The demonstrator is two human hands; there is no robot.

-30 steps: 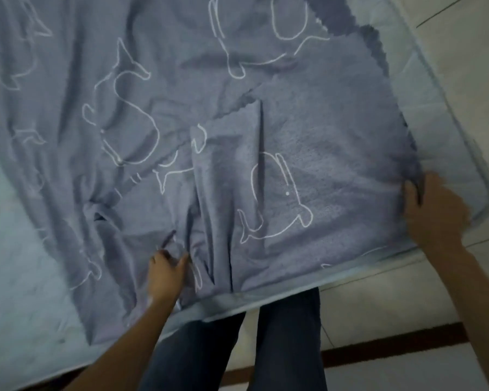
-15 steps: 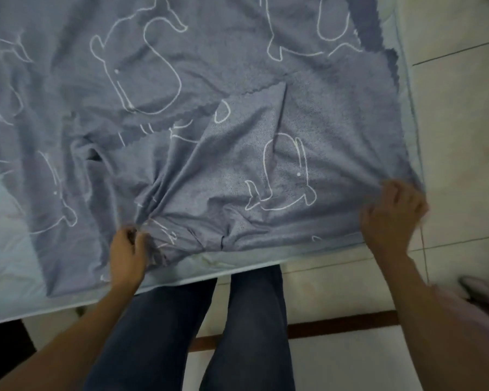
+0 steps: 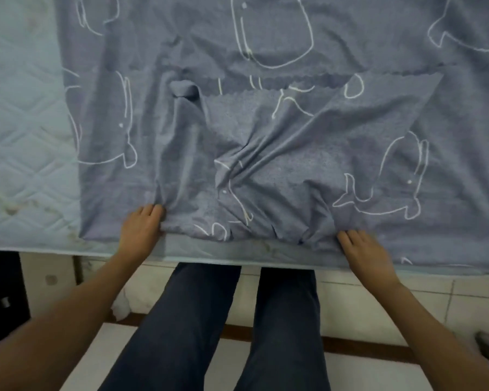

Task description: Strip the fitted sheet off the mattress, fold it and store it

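Mattress [image 3: 20, 131] bare at left, quilted, stained near edge. Tiled floor [image 3: 463, 294] below, brown strip across it. Legs [image 3: 181, 320] in dark trousers stand at bed edge. Sheet [image 3: 266, 52] (whale outlines) lies loose on mattress, rumpled, flap folded over at middle. Left hand [image 3: 141, 230] clutches bunched hem, fingers curled into fold. Right hand [image 3: 367, 252] on hem beside another bunch, fingers fairly straight; whether it grasps cloth, cannot tell.

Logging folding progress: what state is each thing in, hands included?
fitted sheet: stripped, lying wrinkled on top, near edge bunched.
mattress: bare at the left, covered elsewhere.
left hand: grips the sheet's near edge.
right hand: fingers on the bunched edge; grip unclear.
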